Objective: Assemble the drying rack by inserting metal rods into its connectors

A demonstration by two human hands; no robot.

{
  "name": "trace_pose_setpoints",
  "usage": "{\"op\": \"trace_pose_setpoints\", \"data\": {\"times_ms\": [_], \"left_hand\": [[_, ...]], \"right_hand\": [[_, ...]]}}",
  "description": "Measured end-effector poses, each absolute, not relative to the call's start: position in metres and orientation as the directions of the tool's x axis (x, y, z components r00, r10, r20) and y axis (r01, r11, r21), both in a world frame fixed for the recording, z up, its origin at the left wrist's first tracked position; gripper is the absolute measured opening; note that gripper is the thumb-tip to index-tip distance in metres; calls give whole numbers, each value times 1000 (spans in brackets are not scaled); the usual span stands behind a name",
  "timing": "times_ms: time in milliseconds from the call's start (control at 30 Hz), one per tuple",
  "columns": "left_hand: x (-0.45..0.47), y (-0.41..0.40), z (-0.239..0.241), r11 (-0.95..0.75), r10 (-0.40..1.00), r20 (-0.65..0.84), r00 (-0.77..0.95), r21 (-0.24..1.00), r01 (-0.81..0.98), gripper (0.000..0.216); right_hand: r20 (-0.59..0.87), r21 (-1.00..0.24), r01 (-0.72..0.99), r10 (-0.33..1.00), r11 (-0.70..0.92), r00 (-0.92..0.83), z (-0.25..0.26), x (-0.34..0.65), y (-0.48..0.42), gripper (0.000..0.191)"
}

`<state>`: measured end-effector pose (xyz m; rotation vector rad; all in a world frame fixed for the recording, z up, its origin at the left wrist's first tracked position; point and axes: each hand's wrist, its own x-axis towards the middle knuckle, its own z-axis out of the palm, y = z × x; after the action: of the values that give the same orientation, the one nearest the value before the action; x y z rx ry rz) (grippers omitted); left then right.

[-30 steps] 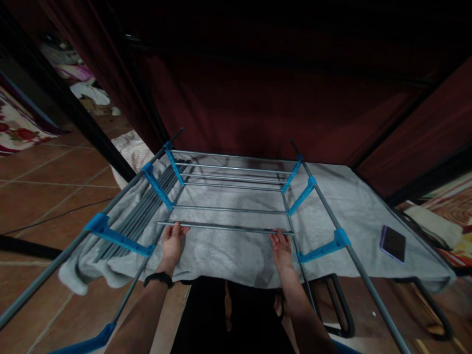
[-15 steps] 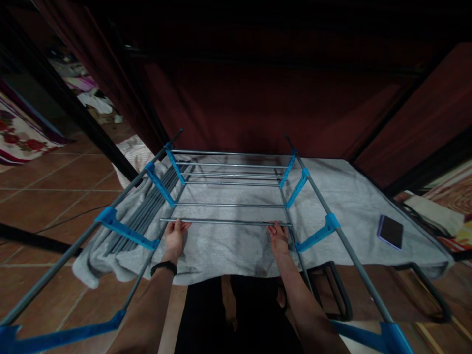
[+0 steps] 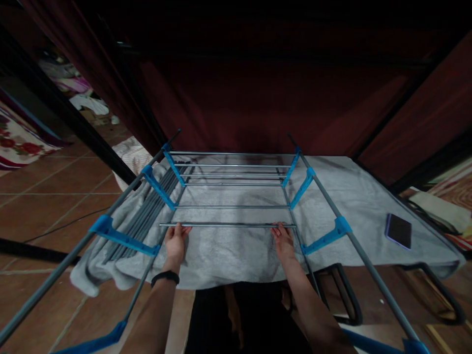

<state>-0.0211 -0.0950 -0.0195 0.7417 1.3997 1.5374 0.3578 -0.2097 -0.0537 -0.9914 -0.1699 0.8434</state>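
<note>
A thin grey metal rod (image 3: 228,225) lies level between my hands. My left hand (image 3: 175,241) pinches it near its left end, and my right hand (image 3: 283,238) grips it close to the right end. Around it stands a rack frame of grey tubes (image 3: 328,201) joined by blue plastic brackets (image 3: 125,237). Several crossbars (image 3: 232,207) span the far brackets. The rod's left tip sits beside the left inner tube, and its right tip reaches the right inner tube; whether it touches either one I cannot tell.
Several loose grey rods (image 3: 147,216) lie on a grey cloth (image 3: 342,196) at the left. A phone (image 3: 398,231) rests on the cloth at the right. Behind is a dark red panel (image 3: 236,108). Black metal legs (image 3: 342,295) stand below right, above a tiled floor (image 3: 40,211).
The camera view has shifted slightly. Both hands still hold the rod, which is in nearly the same place between the side tubes.
</note>
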Motion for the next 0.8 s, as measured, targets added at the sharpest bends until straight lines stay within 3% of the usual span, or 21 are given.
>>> {"op": "trace_pose_setpoints", "data": {"times_ms": [267,800], "left_hand": [[-21,-99,-22,41,857,-204,-473,942,-333,13],[-32,-104,-17,-32,888,-208,-410,861,-508,20]], "right_hand": [[-255,-782,-578,728,231,636,-55,364,-215,28],[-289,-790,-577,706,204,646,-64,364,-215,36]]}}
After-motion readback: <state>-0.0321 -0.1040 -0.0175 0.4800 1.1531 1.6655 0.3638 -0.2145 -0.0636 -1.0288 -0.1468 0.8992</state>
